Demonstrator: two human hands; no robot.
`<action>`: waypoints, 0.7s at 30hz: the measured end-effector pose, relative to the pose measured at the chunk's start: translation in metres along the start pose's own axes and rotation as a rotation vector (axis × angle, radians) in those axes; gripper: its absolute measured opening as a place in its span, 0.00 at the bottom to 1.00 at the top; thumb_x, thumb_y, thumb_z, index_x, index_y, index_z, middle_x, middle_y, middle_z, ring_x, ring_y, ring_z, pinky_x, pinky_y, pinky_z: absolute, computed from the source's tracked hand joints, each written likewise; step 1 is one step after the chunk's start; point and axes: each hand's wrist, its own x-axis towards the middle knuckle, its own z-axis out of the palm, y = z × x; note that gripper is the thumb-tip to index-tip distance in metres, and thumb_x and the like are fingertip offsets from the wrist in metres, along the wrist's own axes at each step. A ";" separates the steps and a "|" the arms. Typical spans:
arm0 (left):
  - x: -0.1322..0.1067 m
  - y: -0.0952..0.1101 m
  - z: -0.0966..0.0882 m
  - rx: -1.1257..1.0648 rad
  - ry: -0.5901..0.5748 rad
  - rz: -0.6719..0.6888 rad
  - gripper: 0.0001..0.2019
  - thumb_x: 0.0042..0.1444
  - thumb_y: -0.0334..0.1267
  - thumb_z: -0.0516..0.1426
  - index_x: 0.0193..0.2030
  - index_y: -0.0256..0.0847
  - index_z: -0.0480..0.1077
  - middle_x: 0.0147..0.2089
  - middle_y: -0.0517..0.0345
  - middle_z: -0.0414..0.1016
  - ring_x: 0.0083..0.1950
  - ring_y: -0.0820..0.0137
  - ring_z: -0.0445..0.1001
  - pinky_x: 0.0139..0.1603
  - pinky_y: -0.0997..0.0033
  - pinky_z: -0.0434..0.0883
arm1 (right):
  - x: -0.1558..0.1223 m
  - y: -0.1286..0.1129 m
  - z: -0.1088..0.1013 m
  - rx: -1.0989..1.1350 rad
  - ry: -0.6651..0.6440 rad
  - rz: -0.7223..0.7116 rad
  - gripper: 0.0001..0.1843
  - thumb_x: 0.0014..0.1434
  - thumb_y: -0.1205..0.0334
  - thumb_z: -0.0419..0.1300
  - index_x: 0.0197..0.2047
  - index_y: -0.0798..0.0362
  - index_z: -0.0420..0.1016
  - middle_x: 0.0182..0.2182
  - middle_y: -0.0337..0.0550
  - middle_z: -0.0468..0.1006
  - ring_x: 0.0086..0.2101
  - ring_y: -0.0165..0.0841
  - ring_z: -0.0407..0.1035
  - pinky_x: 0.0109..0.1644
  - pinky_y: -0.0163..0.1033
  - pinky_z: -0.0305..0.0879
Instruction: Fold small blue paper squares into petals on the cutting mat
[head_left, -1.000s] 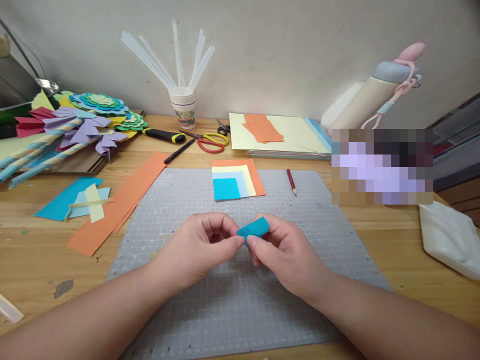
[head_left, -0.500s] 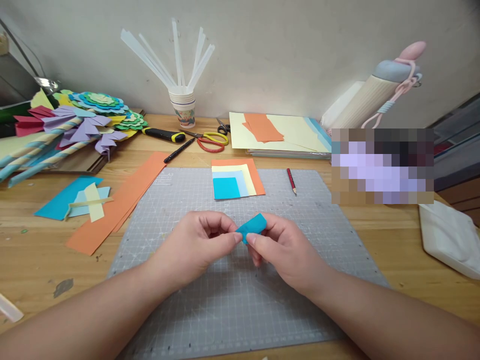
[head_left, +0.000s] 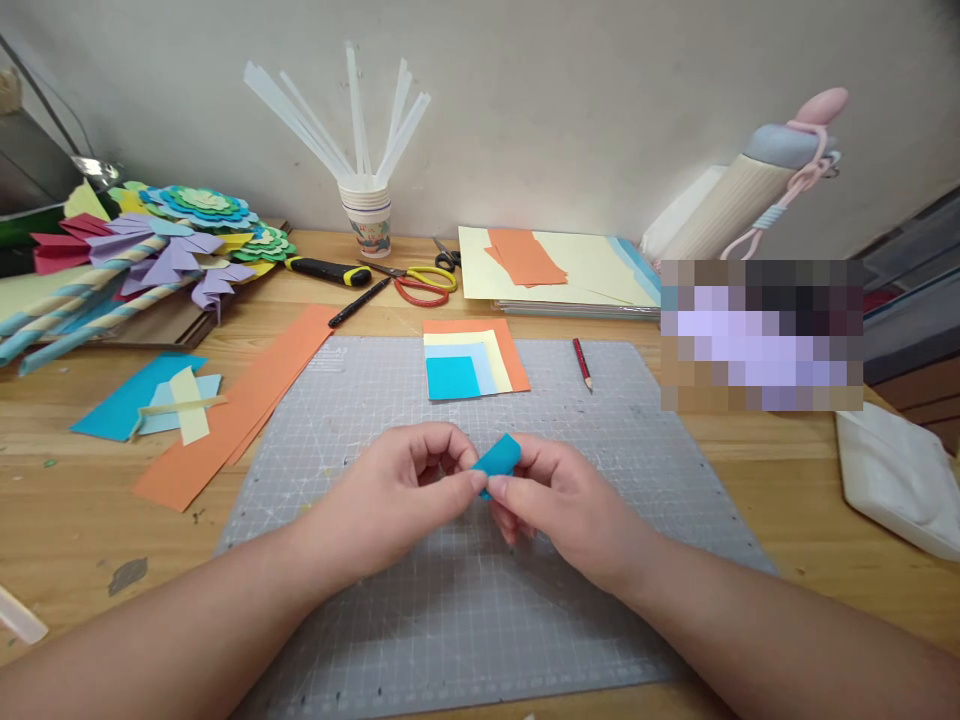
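Between my two hands, a small folded piece of blue paper (head_left: 498,458) is held above the grey cutting mat (head_left: 480,620). My left hand (head_left: 420,470) pinches its left end between thumb and fingers. From the other side, the thumb and fingers of my right hand (head_left: 559,490) grip its lower right part. The paper slants up to the right; its lower folds are partly hidden by my thumbs. Just beyond lies a stack of square papers (head_left: 517,370) in orange, yellow, light blue and blue. A dark red pencil (head_left: 582,364) rests on the mat to the right.
Orange strips (head_left: 247,410) and blue paper (head_left: 135,400) lie at left. Behind are a cutter (head_left: 328,270), a black pen (head_left: 358,303), scissors (head_left: 425,285), a paper cup (head_left: 370,225) of white sticks and a paper stack (head_left: 600,270). Paper flowers (head_left: 172,245) stand left, a white tray (head_left: 896,480) right.
The blue paper and my right thumb have shifted slightly left, closer to my left hand. Both hands keep their pinch on the paper.
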 end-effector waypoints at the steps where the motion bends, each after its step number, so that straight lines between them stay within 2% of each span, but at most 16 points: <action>1: 0.000 -0.001 0.000 -0.033 0.016 0.015 0.08 0.55 0.39 0.58 0.28 0.41 0.65 0.28 0.62 0.70 0.33 0.70 0.69 0.38 0.69 0.65 | 0.000 0.000 0.000 0.011 0.007 -0.015 0.06 0.56 0.61 0.57 0.29 0.52 0.68 0.20 0.33 0.66 0.21 0.26 0.60 0.26 0.33 0.58; 5: 0.002 -0.003 0.001 -0.137 0.128 0.090 0.09 0.55 0.38 0.60 0.27 0.40 0.66 0.28 0.64 0.69 0.32 0.74 0.67 0.36 0.74 0.64 | -0.001 0.002 0.002 -0.002 0.047 -0.110 0.06 0.56 0.60 0.60 0.35 0.52 0.69 0.26 0.35 0.67 0.25 0.26 0.62 0.29 0.33 0.61; 9: 0.003 -0.001 0.004 -0.221 0.085 0.085 0.07 0.53 0.36 0.61 0.27 0.40 0.68 0.28 0.64 0.72 0.33 0.74 0.69 0.38 0.74 0.66 | -0.002 0.003 0.004 -0.074 0.139 -0.122 0.06 0.56 0.60 0.59 0.30 0.52 0.68 0.23 0.34 0.66 0.24 0.27 0.61 0.28 0.34 0.59; 13: 0.002 0.002 0.005 -0.149 0.072 0.065 0.03 0.53 0.35 0.61 0.30 0.40 0.71 0.31 0.63 0.73 0.34 0.72 0.69 0.39 0.73 0.66 | -0.002 0.000 0.005 -0.084 0.194 -0.132 0.07 0.55 0.60 0.59 0.29 0.52 0.67 0.21 0.33 0.66 0.23 0.27 0.60 0.27 0.34 0.59; 17: 0.001 -0.001 0.005 -0.089 0.051 0.073 0.04 0.54 0.35 0.60 0.29 0.40 0.70 0.30 0.64 0.70 0.33 0.73 0.66 0.38 0.74 0.64 | -0.003 -0.001 0.004 -0.075 0.183 -0.125 0.07 0.55 0.61 0.58 0.28 0.52 0.65 0.21 0.33 0.65 0.23 0.27 0.60 0.27 0.34 0.59; 21: 0.002 -0.006 0.005 -0.029 0.049 0.041 0.08 0.53 0.36 0.60 0.26 0.40 0.66 0.26 0.65 0.64 0.30 0.74 0.62 0.31 0.74 0.60 | -0.005 -0.001 0.002 -0.105 0.178 -0.126 0.08 0.54 0.65 0.57 0.25 0.51 0.62 0.20 0.31 0.61 0.22 0.26 0.56 0.26 0.34 0.55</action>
